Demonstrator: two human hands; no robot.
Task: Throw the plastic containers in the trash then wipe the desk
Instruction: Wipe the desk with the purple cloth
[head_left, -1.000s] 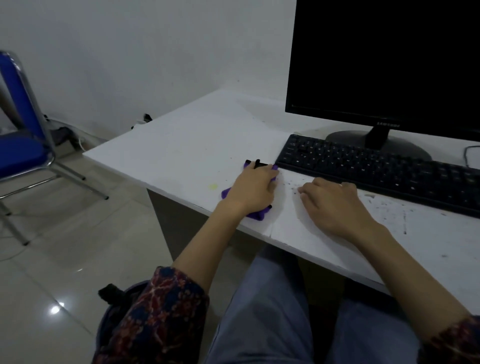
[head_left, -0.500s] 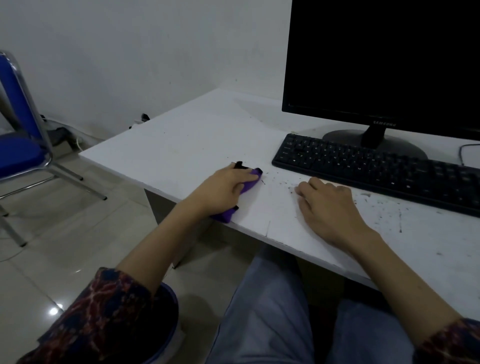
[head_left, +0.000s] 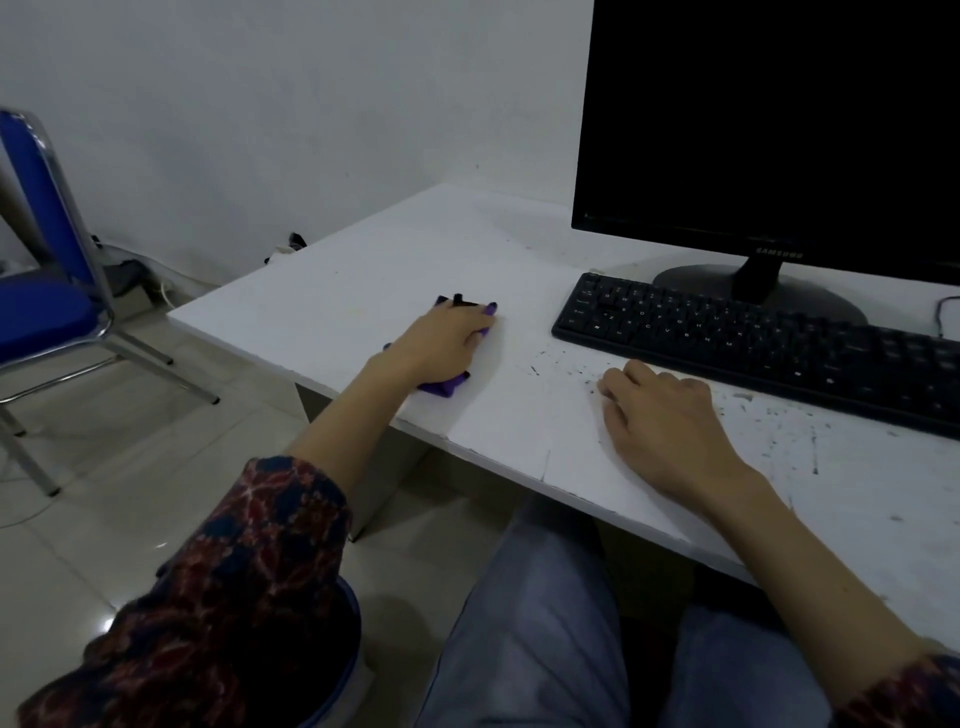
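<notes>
White desk bare leftward; left hand presses purple cloth; right hand flat.

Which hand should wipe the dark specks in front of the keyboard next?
Left. The left hand already presses the purple cloth on the desk; the right hand rests bare beside the specks.

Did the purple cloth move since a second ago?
Yes. The left hand slid the purple cloth left toward the white desk's edge, then back farther in, away from the black keyboard.
</notes>
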